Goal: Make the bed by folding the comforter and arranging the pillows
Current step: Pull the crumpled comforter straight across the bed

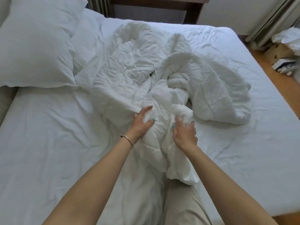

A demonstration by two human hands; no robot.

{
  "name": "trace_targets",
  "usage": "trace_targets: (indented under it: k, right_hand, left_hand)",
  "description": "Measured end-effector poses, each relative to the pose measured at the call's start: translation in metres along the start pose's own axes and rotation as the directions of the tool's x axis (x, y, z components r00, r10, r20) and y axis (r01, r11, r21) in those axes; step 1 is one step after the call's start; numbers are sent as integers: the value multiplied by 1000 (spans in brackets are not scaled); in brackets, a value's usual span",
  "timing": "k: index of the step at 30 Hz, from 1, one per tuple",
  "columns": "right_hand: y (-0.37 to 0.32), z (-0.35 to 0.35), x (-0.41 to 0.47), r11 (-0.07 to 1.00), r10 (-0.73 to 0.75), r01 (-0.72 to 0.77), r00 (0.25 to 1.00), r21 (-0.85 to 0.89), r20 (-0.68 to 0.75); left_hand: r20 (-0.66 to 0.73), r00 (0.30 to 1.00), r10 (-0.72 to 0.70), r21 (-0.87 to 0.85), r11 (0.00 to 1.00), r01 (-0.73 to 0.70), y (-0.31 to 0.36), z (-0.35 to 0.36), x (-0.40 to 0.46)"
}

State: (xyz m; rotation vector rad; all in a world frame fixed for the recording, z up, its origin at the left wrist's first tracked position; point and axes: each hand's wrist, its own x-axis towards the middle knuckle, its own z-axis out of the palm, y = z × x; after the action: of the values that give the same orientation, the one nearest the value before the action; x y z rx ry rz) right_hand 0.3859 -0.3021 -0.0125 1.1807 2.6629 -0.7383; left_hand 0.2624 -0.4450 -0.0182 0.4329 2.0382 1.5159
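Nearest to us, a knee in beige trousers (183, 203) rests on the white fitted sheet (48, 143) of the bed, and two bare forearms reach forward from the bottom edge. A thin bangle (128, 140) circles the left wrist. The left hand (141, 122) rests on the crumpled white comforter (162, 88), fingers spread and slightly curved, thumb pointing away from us, the fabric bulging between thumb and forefinger; we cannot tell whether it truly grips. The right hand (185, 132) sits just beside it, fingers curled into a thick fold of the comforter and clutching it; the fingertips are buried in cloth. A tail of the comforter hangs down between both wrists toward the knee. Beyond the fingertips the comforter lies bunched in the middle of the mattress, one lobe curling off to the right of the right hand's fingers. Far left of the left hand's fingers, a plump white pillow (35, 46) leans at the head of the bed, with a second pillow (87, 46) partly behind it. Far right, past the mattress edge, a cardboard box (280, 49) stands on the wooden floor (266, 65).
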Motion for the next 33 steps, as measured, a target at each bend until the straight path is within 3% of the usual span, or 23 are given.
trace_targets:
  k: [1, 3, 5, 6, 8, 9, 10, 11, 12, 13, 14, 15, 17, 19, 20, 22, 24, 25, 27, 30, 31, 33]
  right_hand:
    - [4, -6, -3, 991, -69, 86, 985, 101, -159]
    - [3, -18, -5, 955, -289, 297, 934, 10, -208]
    - [1, -27, 8, 927, -374, 369, 920, -63, -121]
    - [2, -32, 20, 927, -376, 375, 921, -32, -102]
    - [9, -44, 45, 905, -411, 422, 898, 44, -157]
    - [13, -52, 56, 893, -411, 440, 882, 92, -229]
    - [16, -60, 66, 881, -381, 442, 874, 166, -303]
    - [15, -67, 72, 854, -332, 438, 874, 279, -356]
    - [12, -74, 77, 804, -284, 435, 880, 405, -381]
    - [7, -78, 81, 744, -252, 432, 888, 510, -385]
    - [1, -80, 84, 686, -241, 432, 894, 585, -378]
    - [-3, -80, 88, 643, -236, 420, 904, 641, -356]
    - [-1, -72, 95, 616, -168, 340, 938, 710, -303]
    - [10, -67, 101, 687, -21, 219, 959, 693, -283]
    - [18, -68, 105, 782, 33, 157, 956, 603, -292]
    - [34, -72, 110, 938, 78, 9, 968, 347, -236]
    - [36, -82, 107, 976, 109, -78, 983, 206, -148]
    - [29, -90, 105, 982, 87, -60, 985, 178, -151]
    - [-1, -114, 101, 979, -11, 59, 971, 197, -241]
    - [-54, -132, 76, 843, -292, 447, 848, 299, -443]
    - [-66, -125, 61, 796, -390, 548, 790, 259, -472]
    - [-70, -91, 35, 792, -534, 607, 743, 70, -404]
  left_hand:
    - [74, 997, 13, -148, 989, -2, 19, 5, 7]
    - [330, 944, 11, -349, 931, 111, 48, 15, 20]
    - [535, 844, -29, -302, 927, 224, 65, 23, 29]
    - [544, 839, -21, -214, 963, 163, 66, 26, 34]
    - [412, 908, 79, -19, 997, -78, 54, 31, 40]
    - [217, 965, 145, 108, 979, -171, 38, 32, 42]
    - [-48, 981, 186, 280, 946, -165, 16, 31, 42]
    - [-300, 946, 119, 319, 948, -18, -4, 29, 36]
    - [-460, 885, -71, 208, 960, 185, -21, 32, 29]
    - [-471, 829, -302, 22, 935, 354, -37, 40, 23]
    - [-359, 802, -477, -161, 878, 450, -46, 52, 20]
    - [-209, 810, -548, -323, 821, 472, -50, 66, 21]
    - [49, 845, -532, -616, 650, 445, -40, 92, 38]
    - [152, 871, -468, -763, 504, 404, -17, 105, 61]
    - [113, 901, -418, -741, 569, 357, -1, 105, 68]
    - [-131, 958, -257, -549, 823, 145, 30, 94, 76]
    - [-216, 976, 39, -266, 959, -97, 70, 68, 70]
    - [-184, 956, 227, -82, 966, -245, 96, 50, 62]
    - [-136, 857, 497, 213, 859, -465, 152, 11, 39]
    - [-230, 604, 763, 435, 636, -637, 200, -42, -4]
    - [-247, 597, 763, 496, 629, -598, 196, -51, -17]
    - [-264, 749, 608, 589, 716, -374, 153, -51, -35]
